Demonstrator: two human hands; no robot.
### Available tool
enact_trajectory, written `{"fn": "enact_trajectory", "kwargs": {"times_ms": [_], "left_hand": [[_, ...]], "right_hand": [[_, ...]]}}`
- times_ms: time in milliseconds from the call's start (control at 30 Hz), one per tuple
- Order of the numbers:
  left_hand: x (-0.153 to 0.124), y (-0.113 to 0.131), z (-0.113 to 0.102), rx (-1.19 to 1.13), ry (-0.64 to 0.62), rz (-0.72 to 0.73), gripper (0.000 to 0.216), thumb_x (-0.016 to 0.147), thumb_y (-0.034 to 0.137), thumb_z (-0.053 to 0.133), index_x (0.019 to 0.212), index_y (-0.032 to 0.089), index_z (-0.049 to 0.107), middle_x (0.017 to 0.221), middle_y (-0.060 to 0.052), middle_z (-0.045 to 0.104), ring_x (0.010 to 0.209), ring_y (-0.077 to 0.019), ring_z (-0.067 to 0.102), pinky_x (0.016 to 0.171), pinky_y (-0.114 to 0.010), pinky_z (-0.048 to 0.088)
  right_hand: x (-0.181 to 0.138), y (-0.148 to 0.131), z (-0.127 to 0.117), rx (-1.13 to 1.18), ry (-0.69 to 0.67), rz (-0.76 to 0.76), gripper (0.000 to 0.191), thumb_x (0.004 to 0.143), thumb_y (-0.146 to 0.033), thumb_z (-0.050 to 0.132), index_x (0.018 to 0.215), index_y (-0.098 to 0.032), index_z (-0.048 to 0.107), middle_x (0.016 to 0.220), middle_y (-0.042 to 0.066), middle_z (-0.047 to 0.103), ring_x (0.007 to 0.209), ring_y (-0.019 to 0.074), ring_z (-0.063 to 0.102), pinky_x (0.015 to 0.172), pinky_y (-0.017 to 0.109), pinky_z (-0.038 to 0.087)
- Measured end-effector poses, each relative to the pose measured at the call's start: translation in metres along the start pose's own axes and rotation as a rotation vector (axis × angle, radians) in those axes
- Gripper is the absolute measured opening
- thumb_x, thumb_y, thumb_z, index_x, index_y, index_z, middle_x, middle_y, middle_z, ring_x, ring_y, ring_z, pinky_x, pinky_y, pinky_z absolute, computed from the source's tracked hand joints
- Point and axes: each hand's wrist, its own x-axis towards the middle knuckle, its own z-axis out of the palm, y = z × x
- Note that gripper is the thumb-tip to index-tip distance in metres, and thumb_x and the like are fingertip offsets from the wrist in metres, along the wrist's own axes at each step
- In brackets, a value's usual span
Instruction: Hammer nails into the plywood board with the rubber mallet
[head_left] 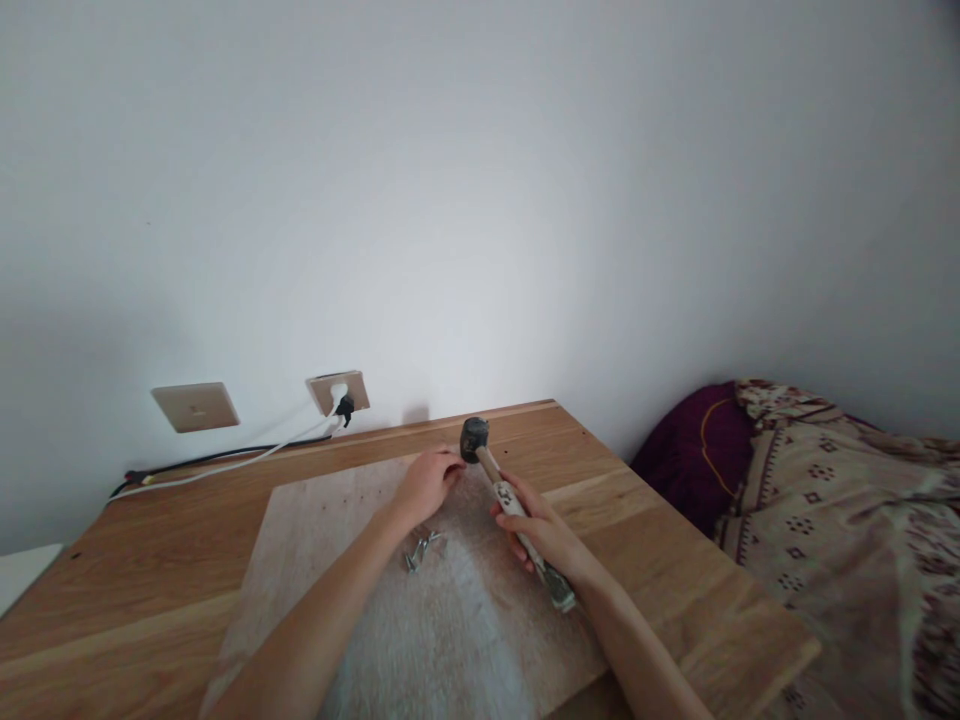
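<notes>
My right hand [541,530] is wrapped round the handle of a hammer [487,462], which has a dark head and a pale wooden shaft with a patterned wrapping. The hammer slants up and to the left, its head just beside my left fingers. My left hand [429,487] is closed in a pinch low over a pale wooden board [420,640]; whatever sits between its fingertips is hidden. A small heap of silver nails [420,550] lies on the board below my left wrist.
The board lies on a wooden table [675,590] against a white wall. A socket [339,393] with plugs feeds a white cable [240,464] along the table's back left. Right of the table is patterned bedding [825,530] with a purple cushion [686,450].
</notes>
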Motion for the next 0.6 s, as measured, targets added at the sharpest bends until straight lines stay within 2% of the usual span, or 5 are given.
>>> {"fn": "enact_trajectory", "kwargs": {"times_ms": [100, 167, 333, 467, 600], "left_hand": [[-0.0012, -0.0012, 0.0058, -0.032, 0.047, 0.007, 0.024, 0.091, 0.01, 0.059, 0.1, 0.019, 0.08, 0.109, -0.011, 0.075, 0.102, -0.0236, 0.069, 0.097, -0.038, 0.052], [-0.0016, -0.0023, 0.0079, -0.091, 0.07, -0.025, 0.025, 0.089, 0.008, 0.061, 0.103, 0.019, 0.078, 0.107, -0.01, 0.076, 0.098, -0.0225, 0.07, 0.095, -0.037, 0.053], [-0.0026, -0.0043, 0.0077, -0.205, 0.083, -0.079, 0.019, 0.086, 0.006, 0.063, 0.096, 0.018, 0.074, 0.087, -0.005, 0.076, 0.082, -0.0197, 0.07, 0.083, -0.032, 0.053], [-0.0033, -0.0046, 0.0063, -0.2, 0.066, -0.066, 0.013, 0.086, 0.01, 0.064, 0.091, 0.019, 0.072, 0.085, -0.004, 0.075, 0.081, -0.0198, 0.069, 0.081, -0.031, 0.051], [-0.0021, -0.0052, 0.0067, -0.205, 0.074, -0.063, 0.011, 0.085, 0.012, 0.064, 0.09, 0.019, 0.072, 0.085, -0.004, 0.076, 0.082, -0.02, 0.069, 0.081, -0.031, 0.051]], "right_hand": [[-0.0002, -0.0002, -0.0001, 0.002, 0.002, -0.002, 0.087, 0.07, -0.031, 0.068, 0.15, -0.026, 0.036, 0.098, -0.003, 0.066, 0.038, 0.0045, 0.048, 0.031, 0.021, 0.036], [-0.0002, -0.0001, -0.0001, -0.008, 0.012, 0.0, 0.087, 0.071, -0.033, 0.069, 0.151, -0.025, 0.036, 0.093, -0.003, 0.066, 0.037, 0.0053, 0.048, 0.031, 0.021, 0.036], [0.0004, 0.0, 0.0002, -0.048, 0.029, 0.014, 0.087, 0.075, -0.04, 0.069, 0.152, -0.02, 0.036, 0.073, -0.007, 0.063, 0.036, 0.0079, 0.046, 0.032, 0.022, 0.037], [0.0, -0.0006, 0.0003, -0.041, 0.012, 0.008, 0.093, 0.071, -0.043, 0.069, 0.153, -0.016, 0.033, 0.069, -0.009, 0.06, 0.035, 0.0085, 0.045, 0.031, 0.022, 0.036], [-0.0001, -0.0003, -0.0001, -0.035, 0.001, -0.006, 0.092, 0.07, -0.045, 0.07, 0.151, -0.018, 0.034, 0.07, -0.009, 0.06, 0.035, 0.0079, 0.045, 0.033, 0.022, 0.036]]}}
